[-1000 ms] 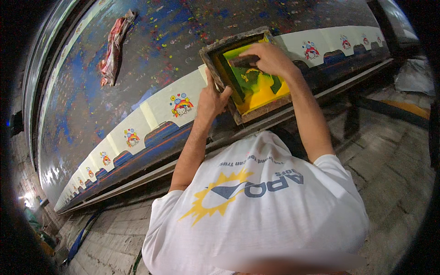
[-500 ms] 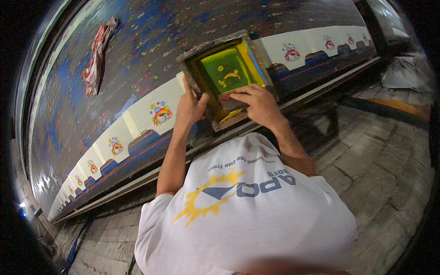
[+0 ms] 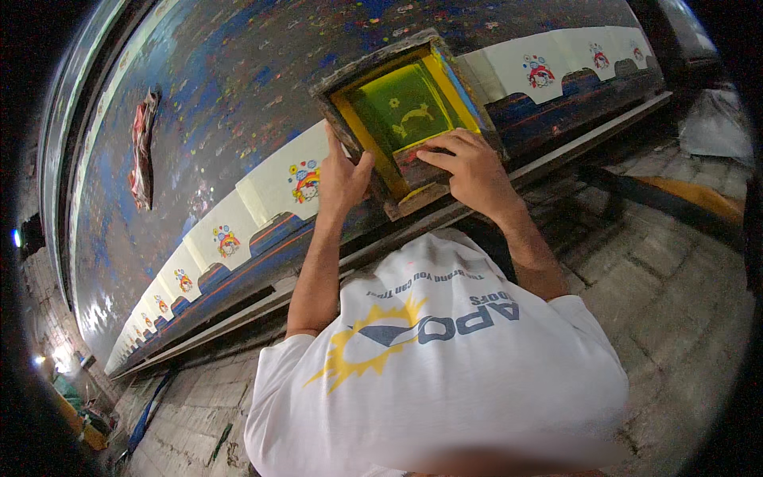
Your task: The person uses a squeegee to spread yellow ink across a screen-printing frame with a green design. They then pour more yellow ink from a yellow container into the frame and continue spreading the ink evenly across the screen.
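A wooden screen-printing frame (image 3: 373, 67) with yellow ink along its inner sides lies tilted over a white printed strip at the table's near edge. Its yellow-green mesh (image 3: 397, 99) shows a flower and a curved shape. My left hand (image 3: 346, 179) is closed on the frame's left rail, thumb toward the near part. Inside the near end of the frame, my right hand (image 3: 477, 171) bends its fingers over a reddish, flat squeegee (image 3: 413, 157) with a yellow lower mesh edge beside it. Its grip is partly hidden by the fingers.
Along the long, paint-spattered table (image 3: 238, 111) runs a white strip (image 3: 262, 195) with repeated colourful cartoon prints. A stained, crumpled rag (image 3: 143, 151) lies on the table at left. Beyond the table's near rail (image 3: 588, 143) is a paved floor (image 3: 636, 302); a plastic-wrapped item (image 3: 713, 127) stands far right.
The view has turned, so the table, rag and prints sit differently in it. The mesh looks lighter and yellower. Both hands keep their places at the frame.
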Demonstrator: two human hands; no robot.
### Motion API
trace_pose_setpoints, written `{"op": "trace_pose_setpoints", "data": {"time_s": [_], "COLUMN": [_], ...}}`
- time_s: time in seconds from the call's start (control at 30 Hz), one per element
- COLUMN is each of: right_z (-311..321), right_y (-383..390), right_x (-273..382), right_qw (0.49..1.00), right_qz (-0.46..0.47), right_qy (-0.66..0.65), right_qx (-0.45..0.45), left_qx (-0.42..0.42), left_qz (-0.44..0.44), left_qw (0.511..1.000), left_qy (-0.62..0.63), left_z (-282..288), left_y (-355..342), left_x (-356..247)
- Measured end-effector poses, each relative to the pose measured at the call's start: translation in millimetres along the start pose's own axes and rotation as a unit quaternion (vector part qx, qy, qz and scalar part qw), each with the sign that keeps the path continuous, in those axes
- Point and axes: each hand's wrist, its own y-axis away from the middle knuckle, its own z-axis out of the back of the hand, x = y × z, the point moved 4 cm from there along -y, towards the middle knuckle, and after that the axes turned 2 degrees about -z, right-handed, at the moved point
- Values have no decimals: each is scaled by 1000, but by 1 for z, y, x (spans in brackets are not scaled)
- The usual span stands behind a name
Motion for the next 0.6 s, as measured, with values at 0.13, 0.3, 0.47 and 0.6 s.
{"op": "trace_pose_setpoints", "data": {"time_s": [0.13,0.3,0.47,0.6], "right_z": [13,12,13,24], "right_y": [10,15,13,16], "right_x": [-38,-49,-50,-51], "right_qw": [1000,999,999,998], "right_qz": [3,9,5,17], "right_qy": [-3,-34,-35,-40], "right_qx": [21,12,34,42], "left_qx": [-14,-37,-36,-39], "left_qz": [-41,-64,-48,-51], "left_qw": [999,994,995,993], "left_qy": [10,79,79,100], "left_z": [-29,-39,-40,-39], "left_y": [-7,-14,-14,-13], "left_x": [-31,-33,-29,-32]}}
